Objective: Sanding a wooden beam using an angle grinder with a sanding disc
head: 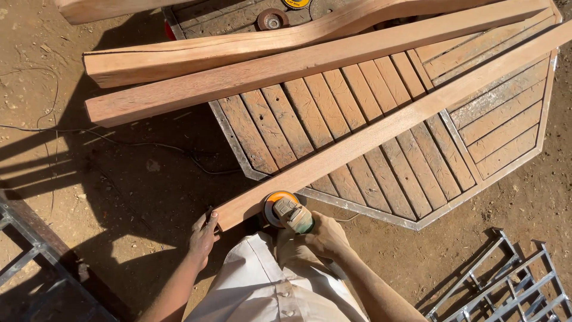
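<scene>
The slatted hexagonal surface (506, 128), wooden strips in a metal frame, lies flat on the dirt ground (131, 197) and serves as a low bench: three lengths of timber rest across it, so their undersides stay out of the dust. The long plank (381, 128) crosses the surface diagonally, its far end running off past the upper right corner and its near end overhanging the lower left edge, likely so that the end can be worked freely. Beyond it, toward the far side of the surface, lie a straight thick beam (286, 68) and a curved beam (238, 48), both well apart from the hands and out of the way.

At the plank's overhanging end the left hand (204, 234) is clasped on the end corner, seemingly bracing it. The right hand (322, 235) is wrapped around the body of an orange-disc sander (286, 209), whose disc meets the plank's near edge just off the surface's rim.

A thin cable (179, 149) trails over the ground left of the surface. Metal grilles (512, 280) lie to its lower right, a dark metal frame (30, 250) to its lower left, and a small round disc (272, 21) sits at its far edge.
</scene>
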